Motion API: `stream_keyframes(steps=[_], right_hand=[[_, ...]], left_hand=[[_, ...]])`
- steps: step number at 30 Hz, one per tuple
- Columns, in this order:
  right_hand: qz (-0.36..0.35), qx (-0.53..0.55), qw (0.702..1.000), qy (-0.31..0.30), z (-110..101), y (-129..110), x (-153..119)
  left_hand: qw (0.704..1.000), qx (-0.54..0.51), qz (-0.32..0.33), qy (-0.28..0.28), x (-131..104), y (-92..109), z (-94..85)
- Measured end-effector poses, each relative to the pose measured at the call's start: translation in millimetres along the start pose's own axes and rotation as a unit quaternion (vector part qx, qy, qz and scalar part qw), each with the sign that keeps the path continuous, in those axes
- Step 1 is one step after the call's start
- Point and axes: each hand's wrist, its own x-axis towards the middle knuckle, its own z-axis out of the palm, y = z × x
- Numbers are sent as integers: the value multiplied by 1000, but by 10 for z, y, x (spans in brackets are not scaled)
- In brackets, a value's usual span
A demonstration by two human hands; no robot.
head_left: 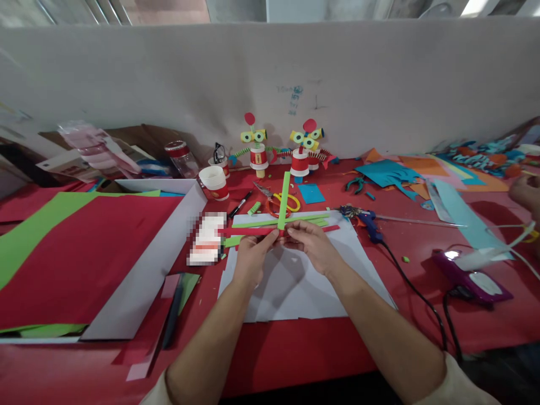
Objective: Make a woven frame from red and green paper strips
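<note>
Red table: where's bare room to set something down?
The white paper is bare nearer you than the left hand and right hand; so is the red table between that paper and the front edge. Beyond the hands it's crowded with green strips, scissors and a black pen.

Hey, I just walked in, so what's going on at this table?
A person is handling paper strips: the left grip and right grip come together where a straight bright-green paper strip, pointing away from the person, meets a long red paper strip running sideways. Below them is flat white paper. Orange-and-yellow-handled metal scissors and a blue glue gun lie nearby, unheld. Small red-and-white paper-cup figures stand at the back.
</note>
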Motion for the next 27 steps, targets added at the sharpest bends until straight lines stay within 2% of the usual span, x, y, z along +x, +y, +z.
stream_keyframes(steps=[4,9,14,17,20,24,27], right_hand=[[3,-47,999,7,34,23,-4],[-37,-72,996,30,51,60,-2],[-103,-117,987,47,71,128,-12],[-113,-111,985,67,94,169,-19],[-124,-82,985,90,103,186,-23],[-144,-41,983,101,101,191,-27],[-138,-17,985,103,124,207,-33]], left_hand=[[1000,4,10,-13,4,-34,-15],[998,23,50,-8,28,-75,-44],[996,49,63,40,42,-94,-78],[995,51,67,58,37,-101,-81],[998,16,38,44,22,-107,-52],[997,-63,-30,-30,-8,-118,7],[996,-70,-60,-19,-8,-127,13]])
